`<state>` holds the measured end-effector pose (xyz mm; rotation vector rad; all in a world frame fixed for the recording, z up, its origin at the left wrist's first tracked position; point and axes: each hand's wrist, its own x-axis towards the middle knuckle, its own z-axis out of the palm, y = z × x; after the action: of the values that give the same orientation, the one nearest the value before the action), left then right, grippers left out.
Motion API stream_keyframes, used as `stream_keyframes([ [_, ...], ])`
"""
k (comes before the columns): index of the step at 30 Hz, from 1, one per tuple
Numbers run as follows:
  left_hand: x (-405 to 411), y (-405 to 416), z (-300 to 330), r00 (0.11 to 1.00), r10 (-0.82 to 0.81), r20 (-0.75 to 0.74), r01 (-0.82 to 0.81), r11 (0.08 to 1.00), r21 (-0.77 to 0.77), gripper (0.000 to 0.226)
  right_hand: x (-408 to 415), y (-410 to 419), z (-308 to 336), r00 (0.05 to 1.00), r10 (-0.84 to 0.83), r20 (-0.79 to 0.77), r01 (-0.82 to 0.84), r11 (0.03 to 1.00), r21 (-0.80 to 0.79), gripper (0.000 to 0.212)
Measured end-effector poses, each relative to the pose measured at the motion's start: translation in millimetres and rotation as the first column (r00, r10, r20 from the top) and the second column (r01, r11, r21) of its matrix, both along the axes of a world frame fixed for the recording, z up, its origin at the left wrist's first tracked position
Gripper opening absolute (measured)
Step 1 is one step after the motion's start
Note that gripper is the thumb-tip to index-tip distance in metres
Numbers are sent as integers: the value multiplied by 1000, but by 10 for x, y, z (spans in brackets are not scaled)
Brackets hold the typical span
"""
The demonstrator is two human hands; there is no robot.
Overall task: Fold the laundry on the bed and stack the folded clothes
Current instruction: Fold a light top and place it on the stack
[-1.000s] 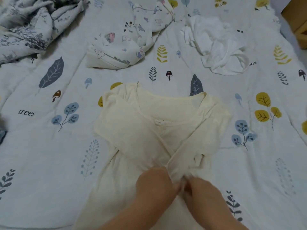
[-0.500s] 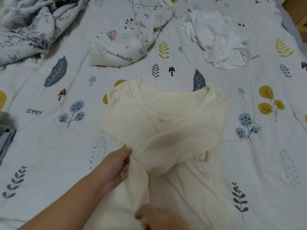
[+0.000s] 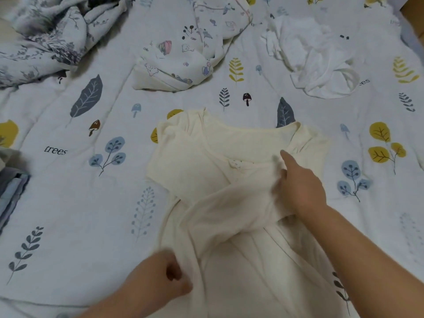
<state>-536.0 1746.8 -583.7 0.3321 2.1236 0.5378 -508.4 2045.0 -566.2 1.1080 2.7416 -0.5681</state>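
A cream dress (image 3: pixel 202 171) lies face up in the middle of the bed, neckline away from me, with both sleeves folded in across the chest. My left hand (image 3: pixel 167 276) pinches the dress's left side edge near the waist, fingers curled on the cloth. My right hand (image 3: pixel 298 187) rests on the folded right sleeve at the chest, index finger stretched toward the collar; its other fingers look bent against the cloth. A crumpled white garment (image 3: pixel 316 58) and a cartoon-print garment (image 3: pixel 183 56) lie unfolded beyond the dress.
The bed sheet (image 3: pixel 75 203) is white with leaf and mushroom prints. A rumpled grey floral blanket (image 3: pixel 46 35) fills the far left corner. A stack of folded grey-blue clothes (image 3: pixel 11 193) shows at the left edge. A brown object (image 3: pixel 415 17) sits at the top right corner.
My right hand came up from the bottom edge onto the sleeve at the chest. My left hand slid down and toward me along the dress's left side.
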Motion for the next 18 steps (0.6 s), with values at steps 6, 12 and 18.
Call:
stream_keyframes([
  [6,-68,-75,-16,996,-80,42,77,996,54,31,-278,379,-244,957,167,236,-197,974,110,15],
  [12,-186,-190,13,986,-150,71,139,980,145,41,-290,784,-169,991,42,124,-65,980,186,14],
  [18,-235,-313,-39,996,73,47,-79,986,145,44,-188,922,-237,995,-94,39,80,958,274,16],
])
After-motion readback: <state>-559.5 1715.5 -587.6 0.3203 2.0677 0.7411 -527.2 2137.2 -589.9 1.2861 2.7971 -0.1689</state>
